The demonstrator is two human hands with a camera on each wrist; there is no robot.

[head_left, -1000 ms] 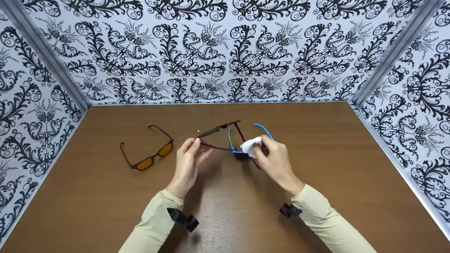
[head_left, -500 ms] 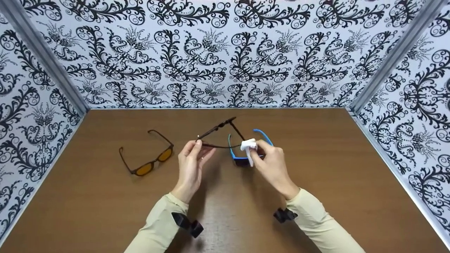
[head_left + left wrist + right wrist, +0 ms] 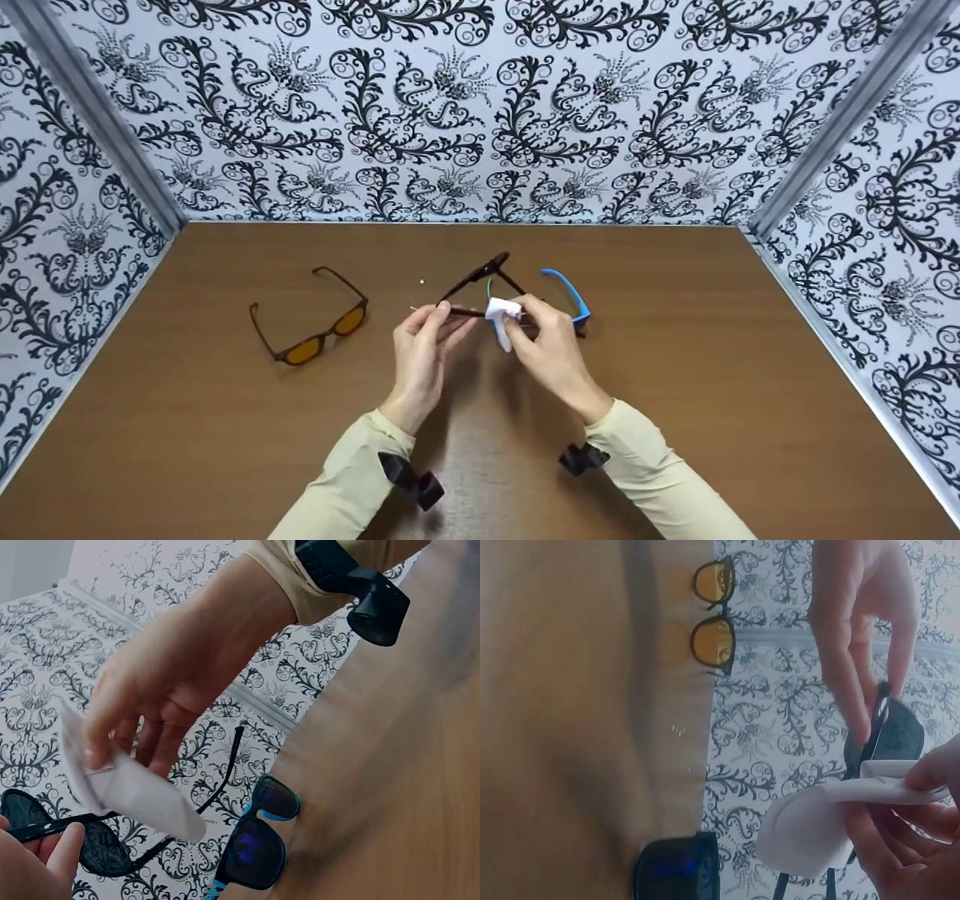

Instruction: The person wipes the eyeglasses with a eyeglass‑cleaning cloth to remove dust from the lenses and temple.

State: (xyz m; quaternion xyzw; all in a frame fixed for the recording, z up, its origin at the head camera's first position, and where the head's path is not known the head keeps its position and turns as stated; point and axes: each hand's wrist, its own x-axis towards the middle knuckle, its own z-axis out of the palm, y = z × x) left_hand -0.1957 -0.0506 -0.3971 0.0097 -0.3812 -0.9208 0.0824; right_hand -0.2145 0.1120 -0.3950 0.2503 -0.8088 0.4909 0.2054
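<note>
My left hand (image 3: 418, 352) pinches dark sunglasses (image 3: 469, 279) at one front corner, near the hinge, holding them above the table with the arms unfolded. A white cloth (image 3: 501, 311) is pinched in my right hand (image 3: 553, 349), folded over the sunglasses' nearer arm close to my left fingers. In the right wrist view the cloth (image 3: 806, 829) hides most of that arm, while a dark lens (image 3: 900, 736) shows beside it. Under the hands lie blue-armed sunglasses (image 3: 568, 289), partly covered from above; the left wrist view shows their dark lenses (image 3: 255, 855).
Glasses with amber lenses (image 3: 305, 350) lie unfolded on the brown table (image 3: 225, 442), left of my left hand. Patterned walls (image 3: 450, 112) close off the table's back and sides. A black device (image 3: 411, 480) is strapped to each sleeve.
My right hand has slid the cloth leftward along the sunglasses' arm, from its far part toward the hinge. My left hand and the sunglasses have shifted slightly right.
</note>
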